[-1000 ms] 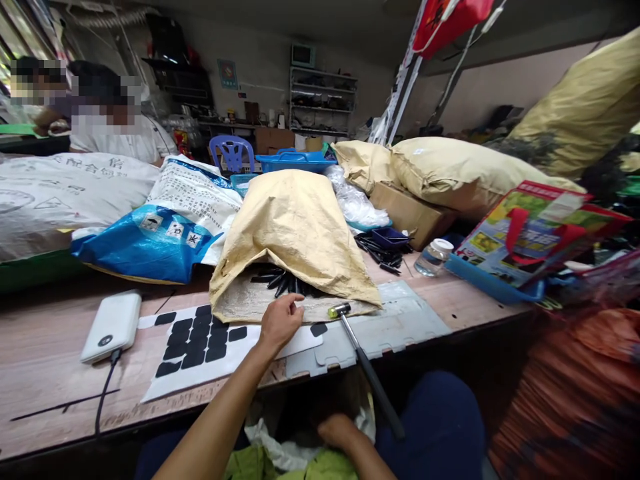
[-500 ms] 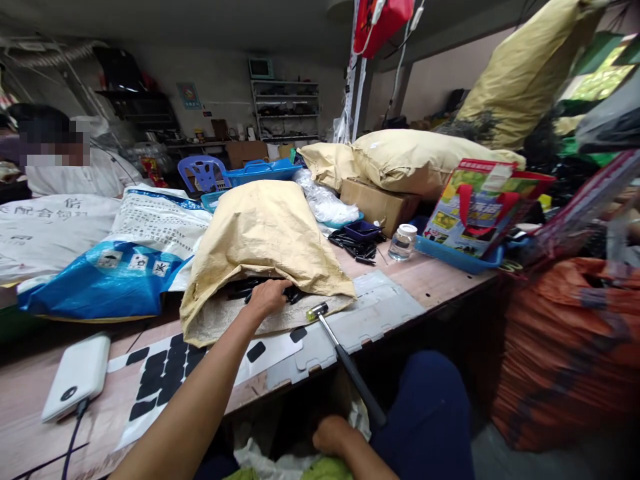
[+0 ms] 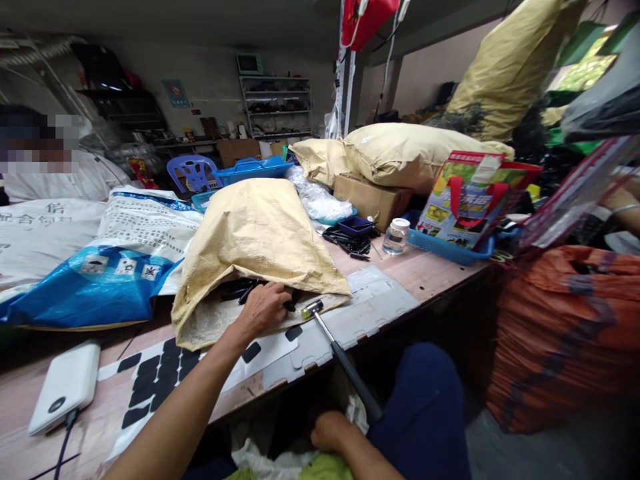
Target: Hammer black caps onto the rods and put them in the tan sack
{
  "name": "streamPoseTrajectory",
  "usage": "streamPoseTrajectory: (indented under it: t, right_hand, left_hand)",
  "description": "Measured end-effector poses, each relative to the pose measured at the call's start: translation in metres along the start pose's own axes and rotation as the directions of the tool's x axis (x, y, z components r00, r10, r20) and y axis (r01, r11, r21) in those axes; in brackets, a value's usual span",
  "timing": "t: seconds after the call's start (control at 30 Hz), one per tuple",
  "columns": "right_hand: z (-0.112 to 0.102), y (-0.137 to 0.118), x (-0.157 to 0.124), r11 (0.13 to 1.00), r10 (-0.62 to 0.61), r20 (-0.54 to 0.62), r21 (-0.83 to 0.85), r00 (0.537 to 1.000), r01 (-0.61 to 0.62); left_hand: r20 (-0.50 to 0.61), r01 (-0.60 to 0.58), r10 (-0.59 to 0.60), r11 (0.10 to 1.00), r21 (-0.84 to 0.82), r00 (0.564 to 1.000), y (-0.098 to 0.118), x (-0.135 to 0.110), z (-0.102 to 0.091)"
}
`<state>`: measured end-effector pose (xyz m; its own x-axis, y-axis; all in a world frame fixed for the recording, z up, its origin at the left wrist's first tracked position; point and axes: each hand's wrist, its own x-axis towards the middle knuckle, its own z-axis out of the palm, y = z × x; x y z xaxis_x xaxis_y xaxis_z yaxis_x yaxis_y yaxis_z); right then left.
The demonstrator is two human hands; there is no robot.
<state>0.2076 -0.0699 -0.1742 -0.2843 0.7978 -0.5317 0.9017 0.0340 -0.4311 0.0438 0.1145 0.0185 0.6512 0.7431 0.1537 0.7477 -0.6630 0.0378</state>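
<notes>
A tan woven sack (image 3: 260, 227) lies on the table with its mouth facing me and slim black plastic pieces (image 3: 240, 291) inside. At that mouth is my left hand (image 3: 267, 307), palm down, its fingers curled over some of the pieces; the fingertips are hidden. My right hand (image 3: 330, 430) rests low by my lap, closed, next to a crumpled white bag (image 3: 270, 460); anything inside it is hidden. A small mallet (image 3: 345, 363) with a dark grip and a clear yellowish face lies over the table edge, its handle reaching to my thigh.
Black stickers on a white sheet (image 3: 165, 373) and a white power bank (image 3: 67, 387) lie at left. A grey plastic board (image 3: 370, 307) lines the table edge. Behind stand a clear jar (image 3: 397, 237) and a blue tray (image 3: 450, 250). An orange sack (image 3: 565, 333) stands right; a person sits left.
My left hand has turned more palm down at the sack mouth, its stretched index finger now curled in. The whole view has shifted slightly. My right hand and the mallet stay put.
</notes>
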Motion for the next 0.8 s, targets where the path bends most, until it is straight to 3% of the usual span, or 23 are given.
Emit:
streamPoseTrajectory:
  t: [0.17, 0.27, 0.3, 0.37, 0.47, 0.5, 0.57, 0.6, 0.63, 0.7, 0.73, 0.8]
  right_hand:
    - [-0.010, -0.012, -0.020, 1.000, -0.004, 0.015, -0.021, 1.000, 0.005]
    - [-0.030, -0.032, -0.046, 0.990, -0.136, -0.008, 0.039, 0.991, 0.136]
    - [-0.041, -0.040, -0.058, 0.963, -0.235, -0.045, 0.122, 0.971, 0.239]
    - [-0.070, -0.055, -0.082, 0.855, -0.394, -0.203, 0.276, 0.896, 0.439]
    - [-0.121, -0.059, -0.111, 0.755, -0.402, -0.534, 0.267, 0.744, 0.599]
    - [-0.135, -0.055, -0.116, 0.781, -0.318, -0.665, 0.219, 0.675, 0.584]
    - [-0.154, -0.038, -0.118, 0.899, -0.104, -0.828, 0.158, 0.551, 0.408]
    - [-0.159, -0.027, -0.116, 0.947, -0.037, -0.842, 0.143, 0.538, 0.288]
    - [-0.160, -0.017, -0.112, 0.970, 0.010, -0.827, 0.143, 0.562, 0.195]
    - [-0.154, -0.002, -0.102, 0.981, 0.064, -0.748, 0.168, 0.661, 0.095]
    - [-0.149, 0.003, -0.097, 0.979, 0.081, -0.707, 0.188, 0.703, 0.077]
    - [-0.138, 0.007, -0.089, 0.969, 0.097, -0.664, 0.234, 0.741, 0.083]
  left_hand:
    - [-0.107, 0.032, -0.040, 0.997, -0.074, 0.993, 0.012, -0.035, 0.003]
    - [-0.113, 0.109, -0.130, 0.978, -0.175, 0.985, 0.013, -0.052, 0.013]
    - [-0.108, 0.124, -0.150, 0.969, -0.214, 0.983, 0.013, -0.056, 0.017]
    - [-0.097, 0.147, -0.183, 0.944, -0.296, 0.978, 0.011, -0.062, 0.025]
    - [-0.097, 0.187, -0.251, 0.885, -0.427, 0.963, 0.010, -0.066, 0.036]
    - [-0.099, 0.199, -0.274, 0.863, -0.464, 0.957, 0.010, -0.067, 0.040]
    - [-0.100, 0.219, -0.313, 0.828, -0.516, 0.945, 0.009, -0.067, 0.046]
    - [-0.098, 0.227, -0.325, 0.816, -0.532, 0.941, 0.009, -0.067, 0.048]
    - [-0.095, 0.234, -0.336, 0.806, -0.544, 0.937, 0.009, -0.067, 0.049]
    - [-0.086, 0.255, -0.361, 0.788, -0.560, 0.929, 0.009, -0.066, 0.051]
    - [-0.073, 0.270, -0.374, 0.778, -0.568, 0.924, 0.010, -0.065, 0.050]
    - [-0.022, 0.322, -0.413, 0.743, -0.587, 0.911, 0.011, -0.062, 0.047]
